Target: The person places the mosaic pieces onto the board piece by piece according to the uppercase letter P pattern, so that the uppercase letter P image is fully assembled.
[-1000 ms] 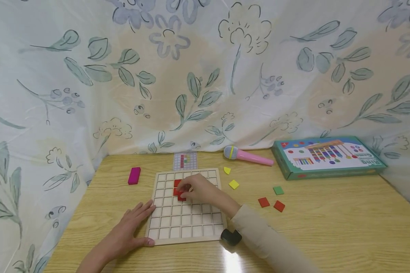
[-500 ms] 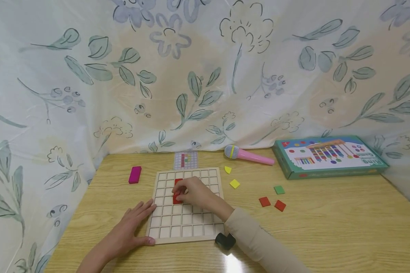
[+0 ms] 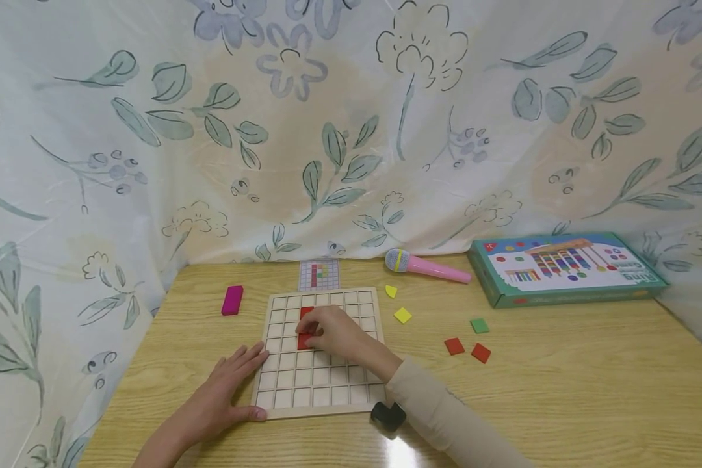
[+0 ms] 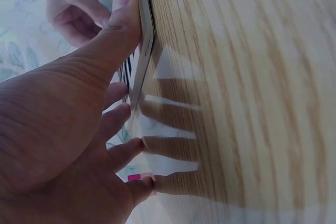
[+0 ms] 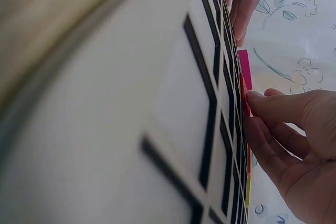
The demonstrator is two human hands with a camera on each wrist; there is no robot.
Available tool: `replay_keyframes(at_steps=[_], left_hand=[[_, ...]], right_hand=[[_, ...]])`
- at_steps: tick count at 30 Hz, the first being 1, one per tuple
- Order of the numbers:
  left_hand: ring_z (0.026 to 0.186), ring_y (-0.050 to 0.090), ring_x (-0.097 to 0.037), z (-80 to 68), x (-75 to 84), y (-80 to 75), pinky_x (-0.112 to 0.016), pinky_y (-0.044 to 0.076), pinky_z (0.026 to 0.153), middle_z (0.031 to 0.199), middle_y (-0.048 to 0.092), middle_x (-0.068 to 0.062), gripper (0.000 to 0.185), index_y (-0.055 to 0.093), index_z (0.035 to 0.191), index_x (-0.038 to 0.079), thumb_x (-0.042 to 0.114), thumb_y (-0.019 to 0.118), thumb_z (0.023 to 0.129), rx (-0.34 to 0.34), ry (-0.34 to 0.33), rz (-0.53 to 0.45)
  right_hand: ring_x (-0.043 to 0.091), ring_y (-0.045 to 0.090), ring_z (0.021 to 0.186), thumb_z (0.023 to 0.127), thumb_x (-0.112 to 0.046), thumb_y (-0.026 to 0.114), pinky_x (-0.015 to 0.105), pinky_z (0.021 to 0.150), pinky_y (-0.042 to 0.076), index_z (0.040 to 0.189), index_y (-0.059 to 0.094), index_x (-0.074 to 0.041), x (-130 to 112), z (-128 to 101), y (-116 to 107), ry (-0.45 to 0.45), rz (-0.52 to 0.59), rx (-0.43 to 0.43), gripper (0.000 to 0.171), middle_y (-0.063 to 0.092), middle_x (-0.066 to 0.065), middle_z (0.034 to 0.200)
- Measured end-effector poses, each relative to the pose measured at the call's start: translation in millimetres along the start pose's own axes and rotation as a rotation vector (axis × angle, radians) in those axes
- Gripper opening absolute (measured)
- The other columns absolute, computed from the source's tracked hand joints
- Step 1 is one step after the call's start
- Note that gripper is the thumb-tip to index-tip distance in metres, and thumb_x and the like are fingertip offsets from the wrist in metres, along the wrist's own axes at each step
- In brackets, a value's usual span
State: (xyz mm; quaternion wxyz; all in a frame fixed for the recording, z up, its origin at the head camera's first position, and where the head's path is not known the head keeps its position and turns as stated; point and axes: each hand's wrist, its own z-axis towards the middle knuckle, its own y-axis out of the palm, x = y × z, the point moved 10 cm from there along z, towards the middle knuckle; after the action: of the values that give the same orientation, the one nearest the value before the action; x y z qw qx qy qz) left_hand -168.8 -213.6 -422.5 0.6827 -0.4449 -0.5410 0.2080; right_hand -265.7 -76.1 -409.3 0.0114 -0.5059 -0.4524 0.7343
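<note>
Right hand (image 3: 333, 333) fingertips pinch a red tile (image 3: 303, 340) down in the upper-left cells of the grid board (image 3: 322, 377). Left hand (image 3: 225, 390) lies flat, fingers straight, bracing the board's near-left corner on the table (image 3: 561, 403)

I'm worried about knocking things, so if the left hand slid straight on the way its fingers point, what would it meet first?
The left hand already touches the wooden grid board at its left edge. Sliding on across the board, it would probably first meet the right hand over the red tiles.
</note>
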Motion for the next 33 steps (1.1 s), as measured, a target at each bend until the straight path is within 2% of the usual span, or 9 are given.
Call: replay_keyframes(at_steps=[9, 16, 23, 28, 33], left_hand=[[0.142, 0.025, -0.047, -0.1, -2.9, -0.1, -0.070, 0.016, 0.110, 0.155, 0.036, -0.014, 0.093, 0.045, 0.147, 0.007, 0.052, 0.079, 0.072, -0.016, -0.021, 0.005], [0.142, 0.024, -0.048, 0.2, -2.8, 1.6, -0.070, 0.015, 0.110, 0.156, 0.034, -0.014, 0.094, 0.044, 0.147, 0.008, 0.053, 0.077, 0.072, -0.022, -0.017, 0.004], [0.141, 0.026, -0.047, 0.3, -1.0, 1.6, -0.071, 0.016, 0.110, 0.155, 0.036, -0.013, 0.093, 0.045, 0.147, 0.008, 0.052, 0.078, 0.072, -0.001, 0.000, -0.001], [0.142, 0.025, -0.047, 0.8, -1.4, 2.0, -0.070, 0.016, 0.110, 0.155, 0.036, -0.013, 0.093, 0.045, 0.147, 0.008, 0.052, 0.078, 0.072, -0.006, -0.006, 0.002], [0.142, 0.025, -0.047, 0.4, -1.8, 1.9, -0.070, 0.015, 0.111, 0.155, 0.036, -0.014, 0.093, 0.045, 0.147, 0.008, 0.052, 0.078, 0.072, -0.009, -0.013, 0.001]], right_hand=[[0.009, 0.062, 0.089, 0.089, -0.001, 0.069, 0.018, 0.079, 0.053, 0.102, 0.073, -0.008, 5, -12, -15, -0.049, 0.021, 0.016, 0.016, 0.070, -0.001, 0.098], [0.006, 0.063, 0.092, 0.089, 0.000, 0.068, 0.018, 0.082, 0.053, 0.105, 0.073, -0.008, 3, -8, -7, -0.055, 0.054, -0.024, 0.019, 0.071, -0.001, 0.101], [0.003, 0.063, 0.091, 0.089, -0.002, 0.069, 0.018, 0.081, 0.053, 0.106, 0.072, -0.010, 1, -9, -6, -0.059, 0.019, -0.038, 0.019, 0.071, -0.003, 0.102], [0.005, 0.063, 0.093, 0.090, -0.003, 0.069, 0.018, 0.082, 0.053, 0.106, 0.072, -0.008, 1, -17, -17, -0.079, 0.011, -0.022, 0.017, 0.071, -0.001, 0.102], [0.008, 0.063, 0.092, 0.090, -0.004, 0.069, 0.021, 0.082, 0.054, 0.106, 0.072, -0.006, 12, -39, -39, -0.061, 0.026, -0.012, 0.016, 0.071, 0.001, 0.101]])
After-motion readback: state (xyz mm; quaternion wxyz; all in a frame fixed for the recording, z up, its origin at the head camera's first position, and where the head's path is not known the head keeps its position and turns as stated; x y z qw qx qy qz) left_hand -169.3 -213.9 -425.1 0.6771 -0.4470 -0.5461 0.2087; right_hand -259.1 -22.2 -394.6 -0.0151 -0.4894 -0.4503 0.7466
